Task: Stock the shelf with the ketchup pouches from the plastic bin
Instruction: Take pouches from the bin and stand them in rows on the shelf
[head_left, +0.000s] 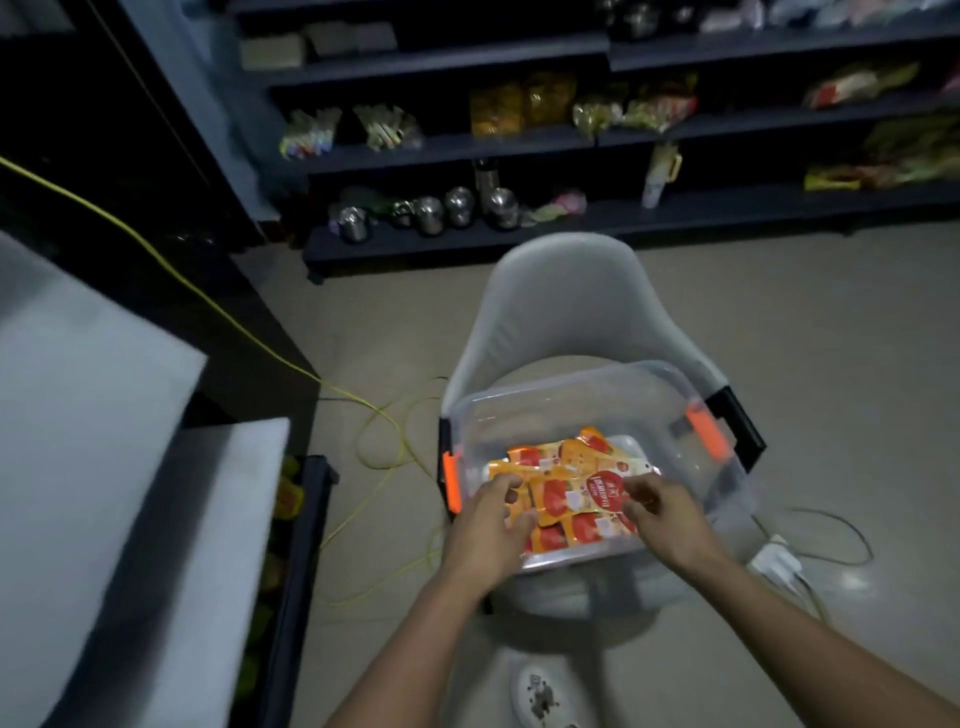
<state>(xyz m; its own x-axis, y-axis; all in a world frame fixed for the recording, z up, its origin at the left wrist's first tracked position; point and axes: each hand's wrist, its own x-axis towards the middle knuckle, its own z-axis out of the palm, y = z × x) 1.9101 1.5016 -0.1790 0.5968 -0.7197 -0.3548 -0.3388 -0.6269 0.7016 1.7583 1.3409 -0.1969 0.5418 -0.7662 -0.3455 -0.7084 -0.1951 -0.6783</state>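
My left hand (488, 525) pinches pouches (566, 493) at the bin (571, 385) floor's 7 o'clock; right hand (660, 512), grip I cannot tell; a loose stack may slip as I lift.

On the seat of a pale grey moulded chair (566, 301) — a clear plastic bin with orange latches (519, 415). In the bin, a heap of orange-and-red ketchup pouches (571, 483). On the heap's left side, the left hand (488, 525); on its right side, the right hand (660, 512). Behind the chair — a dark blue shelf unit (519, 236), with round steel pots (431, 213) on the lowest board. Left of the chair, on the floor, a thin yellow cable (208, 301); right of it, a white power strip (774, 564).
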